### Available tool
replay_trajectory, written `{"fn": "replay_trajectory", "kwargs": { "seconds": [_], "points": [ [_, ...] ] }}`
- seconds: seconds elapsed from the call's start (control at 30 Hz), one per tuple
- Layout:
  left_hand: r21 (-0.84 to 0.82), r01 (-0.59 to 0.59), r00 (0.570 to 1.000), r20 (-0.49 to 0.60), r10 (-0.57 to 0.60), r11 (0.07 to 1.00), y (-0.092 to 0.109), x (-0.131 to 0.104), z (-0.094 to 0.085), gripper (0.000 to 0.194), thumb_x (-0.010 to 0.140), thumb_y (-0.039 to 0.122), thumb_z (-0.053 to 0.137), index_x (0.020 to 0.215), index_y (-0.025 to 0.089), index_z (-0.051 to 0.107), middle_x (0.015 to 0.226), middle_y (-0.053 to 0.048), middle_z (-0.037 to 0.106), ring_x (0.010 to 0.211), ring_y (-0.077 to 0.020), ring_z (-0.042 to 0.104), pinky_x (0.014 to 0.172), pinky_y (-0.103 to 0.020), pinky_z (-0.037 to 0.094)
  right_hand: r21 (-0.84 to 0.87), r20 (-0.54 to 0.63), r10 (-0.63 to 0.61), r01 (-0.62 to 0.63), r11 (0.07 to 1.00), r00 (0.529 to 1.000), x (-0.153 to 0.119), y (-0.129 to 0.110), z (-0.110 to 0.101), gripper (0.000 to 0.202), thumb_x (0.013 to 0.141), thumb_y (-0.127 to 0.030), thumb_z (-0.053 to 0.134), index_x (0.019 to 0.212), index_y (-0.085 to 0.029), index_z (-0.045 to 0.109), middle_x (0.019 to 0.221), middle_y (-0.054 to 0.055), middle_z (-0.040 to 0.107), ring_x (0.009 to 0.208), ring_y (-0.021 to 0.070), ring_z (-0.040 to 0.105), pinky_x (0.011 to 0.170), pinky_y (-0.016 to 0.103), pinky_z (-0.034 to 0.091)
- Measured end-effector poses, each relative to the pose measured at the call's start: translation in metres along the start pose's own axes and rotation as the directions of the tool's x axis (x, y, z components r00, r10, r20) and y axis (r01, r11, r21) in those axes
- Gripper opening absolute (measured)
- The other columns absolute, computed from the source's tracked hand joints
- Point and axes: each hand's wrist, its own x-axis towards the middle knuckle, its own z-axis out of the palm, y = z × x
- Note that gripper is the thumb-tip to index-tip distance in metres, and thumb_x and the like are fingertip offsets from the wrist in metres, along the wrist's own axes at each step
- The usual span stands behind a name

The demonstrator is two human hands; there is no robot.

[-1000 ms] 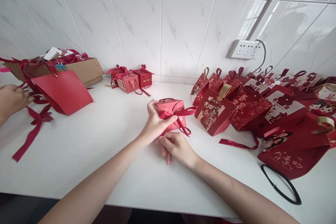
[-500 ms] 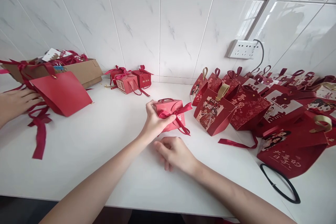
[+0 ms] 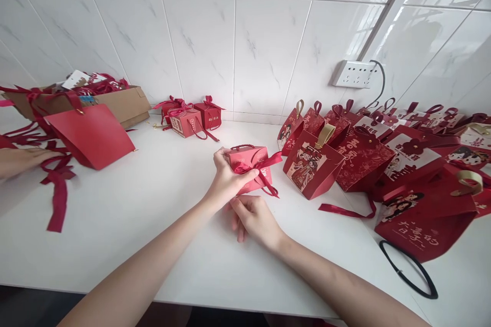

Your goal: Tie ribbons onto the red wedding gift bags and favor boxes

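Note:
A small red box with a rope handle and a tied ribbon bow stands tilted on the white table in front of me. My left hand grips its left side, the thumb pressed on the bow. Just below the box, my right hand has its fingers curled, thumb close to the box's lower edge. Whether anything is between those fingers is hidden. The ribbon's loose ends stick out to the right of the box.
Many red gift bags crowd the right side, with a black band before them. Three red boxes sit near the wall. At left are a carton, a red bag and another person's hand among ribbons.
My right hand has risen slightly, its thumb now nearer the box's lower edge. The other person's hand at the left has shifted its pose. My left hand keeps its hold.

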Motion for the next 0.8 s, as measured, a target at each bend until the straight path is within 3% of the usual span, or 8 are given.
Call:
{"fn": "replay_trajectory", "kwargs": {
  "seconds": [0.17,0.4,0.6,0.8],
  "points": [
    [0.011,0.011,1.000,-0.006,-0.011,1.000,0.001,-0.001,0.000,0.066,0.065,0.023,0.075,0.108,0.023,0.026,0.123,-0.010,0.042,0.119,-0.0223,0.050,0.102,-0.041,0.043,-0.017,-0.025,0.032,-0.033,0.999,0.999,-0.003,-0.002,0.001,0.029,0.089,-0.040,0.047,0.078,-0.015,0.057,0.056,-0.003,0.059,0.032,0.0071,0.052,0.030,0.017,0.036],
    [-0.015,0.064,0.998,-0.028,-0.065,0.998,0.005,0.001,0.000,0.070,0.063,0.023,0.077,0.109,0.023,0.023,0.118,-0.011,0.046,0.114,-0.0222,0.053,0.100,-0.041,0.044,0.174,-0.016,0.084,-0.080,0.981,0.996,-0.001,-0.005,0.001,0.042,0.087,-0.050,0.050,0.066,-0.015,0.055,0.053,-0.001,0.064,0.029,0.0058,0.050,0.035,0.018,0.037],
    [-0.005,-0.005,0.996,-0.092,0.004,1.000,0.000,0.004,0.001,0.068,0.063,0.023,0.077,0.104,0.023,0.023,0.121,-0.011,0.043,0.122,-0.0224,0.048,0.106,-0.043,0.039,0.325,0.005,0.174,-0.166,0.931,0.985,-0.003,-0.011,0.001,0.034,0.090,-0.042,0.050,0.070,-0.014,0.057,0.071,0.004,0.074,0.028,0.0054,0.049,0.035,0.020,0.040],
    [0.078,-0.036,0.973,-0.223,0.053,0.996,-0.005,0.006,0.000,0.065,0.061,0.027,0.079,0.099,0.023,0.026,0.135,-0.015,0.025,0.132,-0.0243,0.037,0.109,-0.042,0.035,0.404,-0.057,0.205,-0.165,0.900,0.977,-0.001,-0.012,0.001,0.028,0.093,-0.030,0.048,0.071,-0.013,0.056,0.074,0.002,0.071,0.026,0.0021,0.044,0.029,0.017,0.036]
  ]
}}
